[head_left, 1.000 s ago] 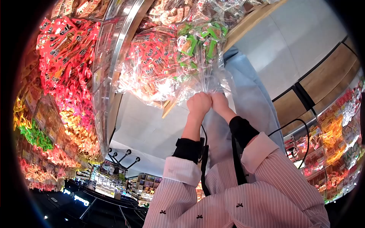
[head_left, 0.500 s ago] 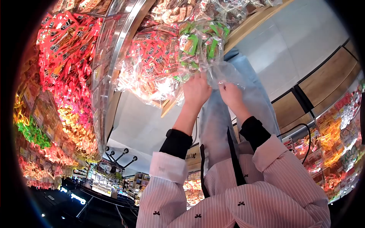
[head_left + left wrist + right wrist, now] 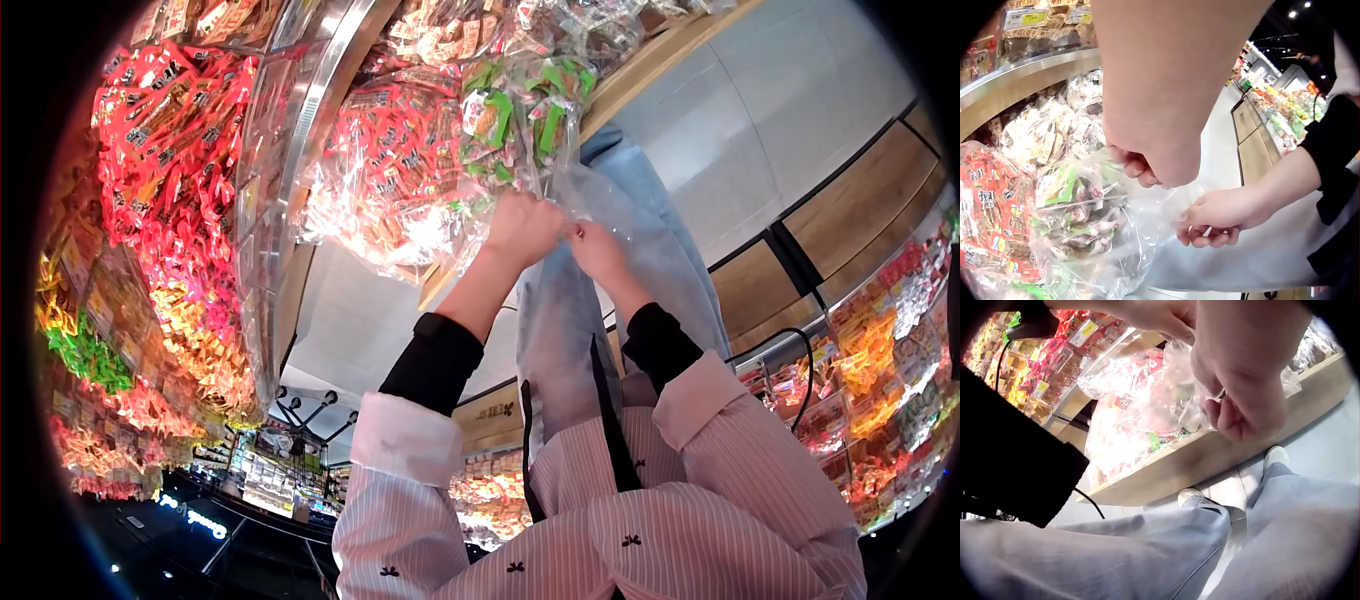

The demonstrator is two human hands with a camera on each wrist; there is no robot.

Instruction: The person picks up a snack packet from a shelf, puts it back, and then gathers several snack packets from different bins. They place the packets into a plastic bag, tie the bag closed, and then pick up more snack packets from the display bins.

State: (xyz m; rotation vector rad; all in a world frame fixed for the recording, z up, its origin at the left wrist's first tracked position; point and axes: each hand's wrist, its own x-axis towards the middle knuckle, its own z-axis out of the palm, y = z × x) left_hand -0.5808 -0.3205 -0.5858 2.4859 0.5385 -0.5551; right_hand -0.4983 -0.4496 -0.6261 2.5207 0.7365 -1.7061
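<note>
A clear plastic bag [image 3: 505,125] holds packets with green and white wrappers, and its loose top spreads toward the person. My left hand [image 3: 525,228] grips the gathered neck of this bag, knuckles up. Close beside it, my right hand [image 3: 597,250] pinches the film at the bag's mouth. In the left wrist view the film stretches between the left hand [image 3: 1154,153] and the curled fingers of the right hand [image 3: 1225,215]. The right wrist view has the right hand [image 3: 1241,400] over the wooden edge, partly hiding the bag.
A bag of red packets [image 3: 390,140] lies directly left of it in a bin with a wooden edge [image 3: 660,70]. Tiered clear bins of red wrapped snacks [image 3: 175,150] rise at left. Another wooden-sided display [image 3: 850,220] stands at right, across grey floor.
The fists were side by side, drawing the bag's neck taut. They parted, the left hand reaching up the neck, and now they are close together again with the left wrist turned.
</note>
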